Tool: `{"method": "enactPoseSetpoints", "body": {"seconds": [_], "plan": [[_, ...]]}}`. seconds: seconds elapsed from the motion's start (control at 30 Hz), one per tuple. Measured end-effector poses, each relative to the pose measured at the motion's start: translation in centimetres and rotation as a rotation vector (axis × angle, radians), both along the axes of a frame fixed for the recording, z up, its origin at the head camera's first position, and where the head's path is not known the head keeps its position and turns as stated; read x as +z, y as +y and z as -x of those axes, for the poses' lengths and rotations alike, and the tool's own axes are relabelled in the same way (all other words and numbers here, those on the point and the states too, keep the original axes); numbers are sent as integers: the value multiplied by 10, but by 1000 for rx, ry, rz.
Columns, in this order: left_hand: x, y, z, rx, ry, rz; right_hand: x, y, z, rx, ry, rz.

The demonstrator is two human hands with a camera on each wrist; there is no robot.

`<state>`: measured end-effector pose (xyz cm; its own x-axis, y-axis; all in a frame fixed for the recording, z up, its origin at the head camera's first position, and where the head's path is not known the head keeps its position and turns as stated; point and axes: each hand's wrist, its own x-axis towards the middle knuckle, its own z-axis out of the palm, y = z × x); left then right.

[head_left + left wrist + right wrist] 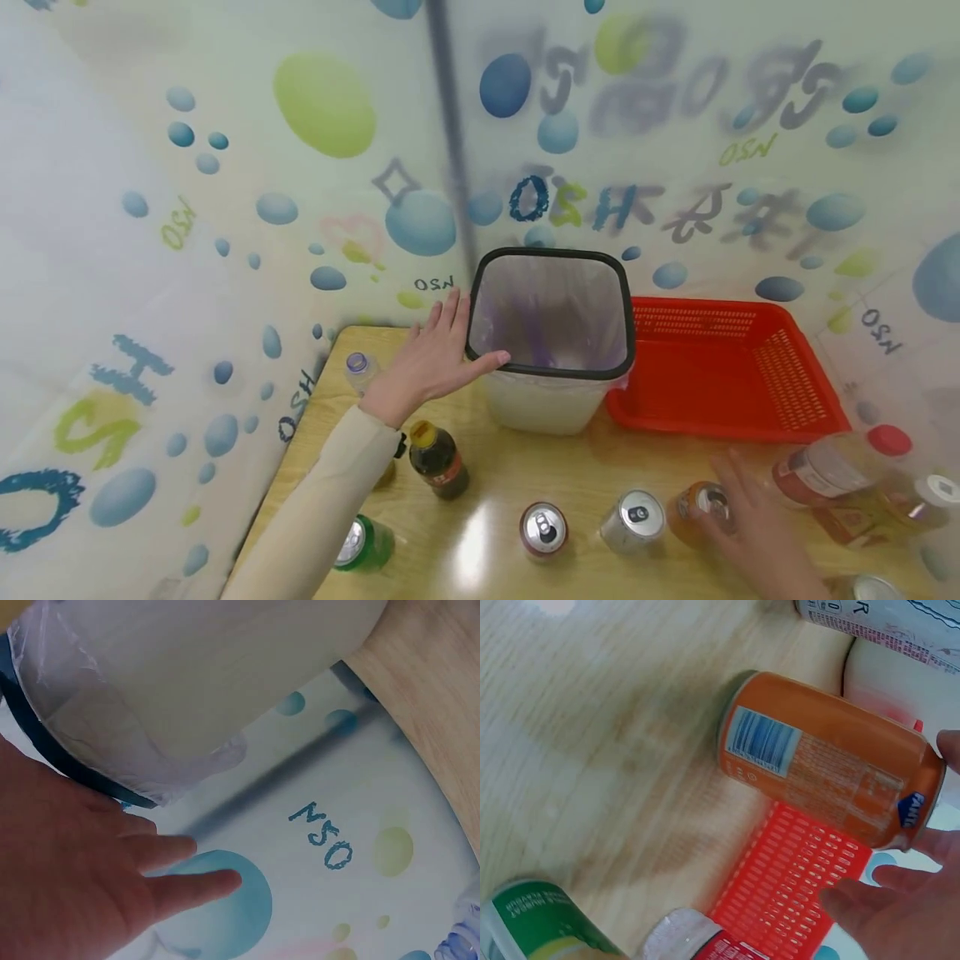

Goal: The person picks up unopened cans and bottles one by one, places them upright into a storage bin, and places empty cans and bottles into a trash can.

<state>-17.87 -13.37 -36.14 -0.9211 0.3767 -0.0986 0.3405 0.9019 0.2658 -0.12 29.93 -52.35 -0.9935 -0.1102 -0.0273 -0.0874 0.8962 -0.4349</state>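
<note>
My left hand (427,362) lies against the left side of the white bin (540,408), its fingers straight outside the black rim (628,308) and its thumb reaching over that rim. A clear plastic bag (555,308) lines the bin. At the lower right, my right hand (761,529) is at an orange soda can (686,510). In the right wrist view, thumb and forefinger pinch the top end of the can (825,757), while the other fingers stay apart from it. The base of this can is close over the wooden table.
A red basket (712,379) sits right of the bin. Along the front stand a silver can (626,533), a dark red can (542,546) and a cola bottle (442,467). Green can (375,543) lies front left; clear bottle (360,368) is behind my left arm. Bottles (817,471) crowd the right.
</note>
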Motion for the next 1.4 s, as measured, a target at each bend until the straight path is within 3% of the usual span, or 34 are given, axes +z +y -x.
{"method": "enactPoseSetpoints", "body": {"seconds": [0.13, 0.23, 0.4, 0.53, 0.8, 0.97, 1.07, 1.17, 1.4], "plan": [[-2, -1, 1, -6, -25, 4, 1, -7, 3, -59, -152, 29], [-2, 0, 2, -12, -33, 10, -1, -10, 4, -70, -180, 44], [-2, 1, 3, -17, -45, 14, -3, -11, 5, -62, -183, 68], [-2, 2, 3, -27, -38, 11, -1, -8, 4, -57, -109, 70], [-6, 1, 4, -40, -26, -8, 34, -11, 8, -103, -29, 136], [-7, 0, 4, -42, -17, -10, 62, -18, 9, -247, -50, 133], [-7, 0, 5, -46, -2, 2, 76, -24, 10, -316, -22, 201], [-6, 1, 6, -55, 9, 14, 87, -31, 10, -332, 55, 250], [-1, 0, 6, -79, 0, 33, 115, -48, 16, -268, 335, 328]]}}
